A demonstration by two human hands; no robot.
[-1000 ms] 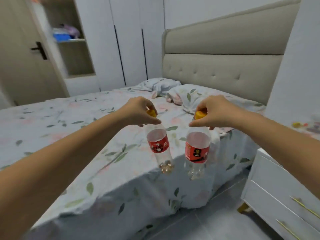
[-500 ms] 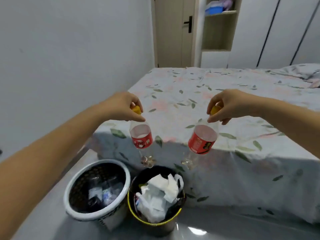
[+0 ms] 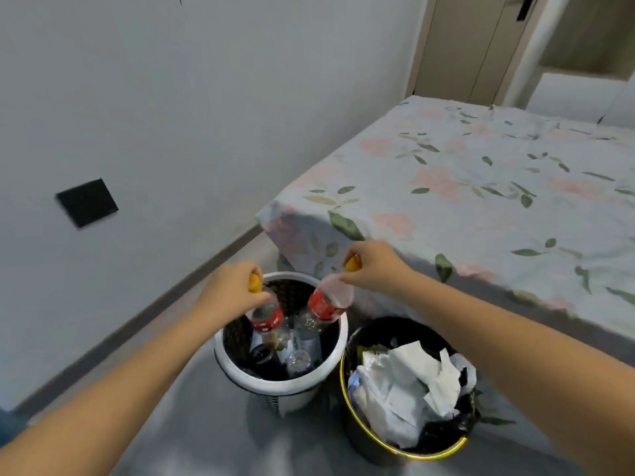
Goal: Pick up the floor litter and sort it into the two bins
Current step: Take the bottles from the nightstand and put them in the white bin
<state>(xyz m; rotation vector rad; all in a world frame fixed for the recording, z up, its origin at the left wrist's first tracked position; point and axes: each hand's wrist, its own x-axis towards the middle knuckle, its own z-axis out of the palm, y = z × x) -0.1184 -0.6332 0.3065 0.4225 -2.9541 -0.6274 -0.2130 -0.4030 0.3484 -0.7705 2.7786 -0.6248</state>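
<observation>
My left hand [image 3: 229, 294] pinches the yellow cap of a clear plastic bottle with a red label [image 3: 267, 316], which hangs down into the white-rimmed bin [image 3: 338, 352]. My right hand [image 3: 376, 268] grips the yellow cap of a second red-labelled bottle [image 3: 324, 302], tilted over the same bin's far rim. That bin holds several bottles and a dark can. Beside it on the right stands a gold-rimmed black bin [image 3: 347, 389] full of crumpled white paper and plastic.
A bed with a floral sheet [image 3: 464, 187] fills the right side, its corner just behind the bins. A grey wall with a black plate [image 3: 87, 202] runs along the left. Grey floor [image 3: 213, 424] lies in front of the bins. A door [image 3: 470, 46] stands at the back.
My view has swung left and down toward the bins. Both hands have lowered their bottles from above the bed edge to over the white-rimmed bin, the left bottle now dipping inside it.
</observation>
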